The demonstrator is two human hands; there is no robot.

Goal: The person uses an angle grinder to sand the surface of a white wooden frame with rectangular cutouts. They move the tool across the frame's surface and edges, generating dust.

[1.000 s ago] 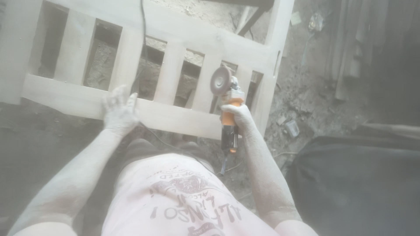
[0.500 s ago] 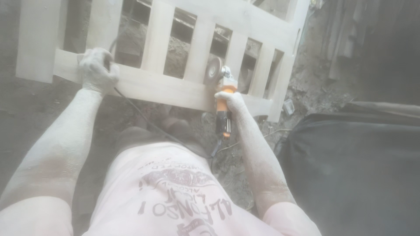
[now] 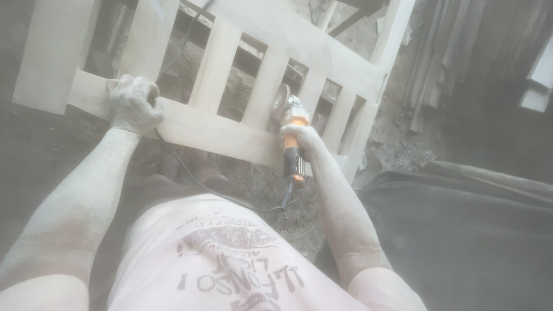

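Observation:
A pale wooden slatted frame (image 3: 219, 129) stands in front of me, with upright slats between two long rails. My left hand (image 3: 132, 103), coated in dust, is clamped over the lower rail near its left end. My right hand (image 3: 302, 141) grips the orange and black body of an angle grinder (image 3: 291, 144). The grinder's round sanding disc (image 3: 282, 101) sits against the slats just above the lower rail. Its black cord (image 3: 190, 173) trails down from the tool's tail and runs left under the rail.
Dusty dirt ground (image 3: 397, 138) lies beyond the frame. A large dark cloth-covered mass (image 3: 461, 230) fills the right foreground. Planks (image 3: 438, 57) lean at the upper right. My pale printed shirt (image 3: 224, 259) fills the bottom centre.
A second ago my left hand hovered open by the lower rail; it moved left and closed on the rail. The grinder stayed in my right hand, near the slats.

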